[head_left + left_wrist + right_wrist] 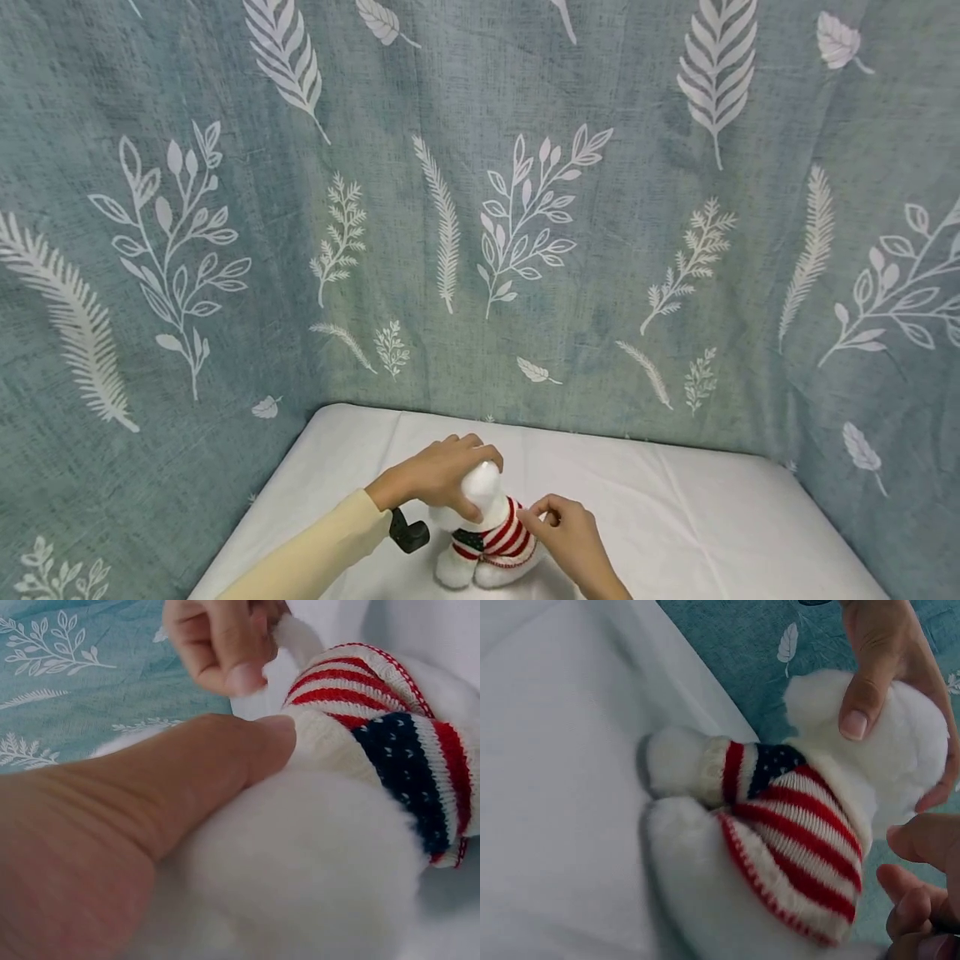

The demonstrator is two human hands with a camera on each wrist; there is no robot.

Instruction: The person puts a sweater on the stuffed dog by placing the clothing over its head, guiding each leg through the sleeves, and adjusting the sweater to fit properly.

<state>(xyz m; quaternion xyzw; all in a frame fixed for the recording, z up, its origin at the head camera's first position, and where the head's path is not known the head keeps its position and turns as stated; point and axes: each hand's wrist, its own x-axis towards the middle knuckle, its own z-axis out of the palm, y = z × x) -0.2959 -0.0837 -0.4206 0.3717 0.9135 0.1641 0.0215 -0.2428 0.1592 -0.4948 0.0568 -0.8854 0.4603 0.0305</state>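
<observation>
A white plush toy (489, 483) in a knitted sweater (795, 840) with red and white stripes and a starry dark-blue patch is upright on the white-covered table. My left hand (450, 471) grips its fluffy head from above, thumb (255, 746) on the near side. By the sweater's back is my right hand (570, 533), fingers bent, with a gap between thumb and forefinger in the right wrist view. A thin white strip (298, 639), maybe a tail, runs from the toy towards this hand in the left wrist view. Whether the fingers hold it is unclear.
The table's white cloth (675, 508) spreads around the toy. A blue-green curtain (525, 250) with white leaf prints surrounds the table at the back and sides. A black device (409, 533) is on my left wrist, close to the toy.
</observation>
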